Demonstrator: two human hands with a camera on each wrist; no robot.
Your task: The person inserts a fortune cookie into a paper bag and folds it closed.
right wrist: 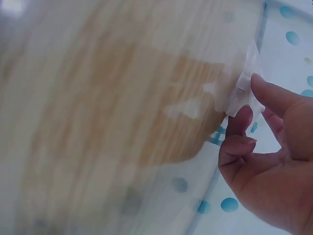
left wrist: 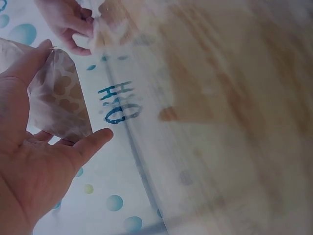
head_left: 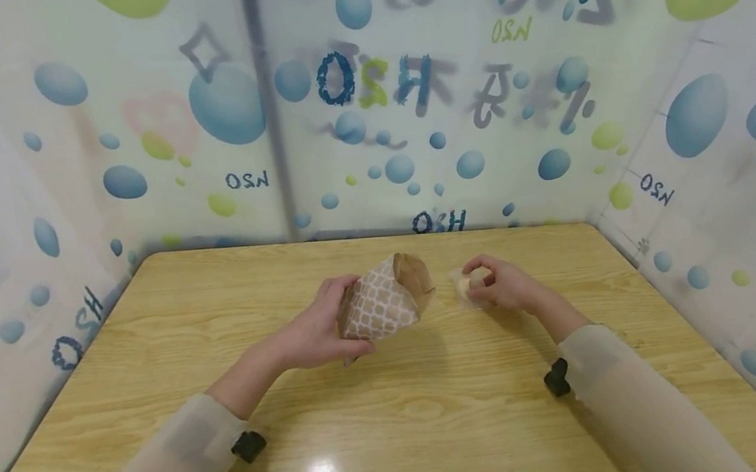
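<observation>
In the head view my left hand (head_left: 318,329) grips a brown paper bag (head_left: 380,300) with a white lattice pattern. Its open mouth faces right, toward my other hand, and shows plain brown paper inside. From the left wrist, the thumb and fingers lie around the bag (left wrist: 58,98). My right hand (head_left: 507,286) is just right of the bag's mouth, pinching a small, pale, see-through packet (head_left: 462,287) between thumb and fingers. Seen from the right wrist, the packet (right wrist: 244,90) is thin and crinkled; what it contains cannot be made out.
Both hands are over a glossy wooden table (head_left: 405,426), whose far edge meets a wall curtain (head_left: 368,165) printed with blue and green dots. Similar curtains hang on the left and right sides. Each sleeve cuff carries a small black device (head_left: 249,446).
</observation>
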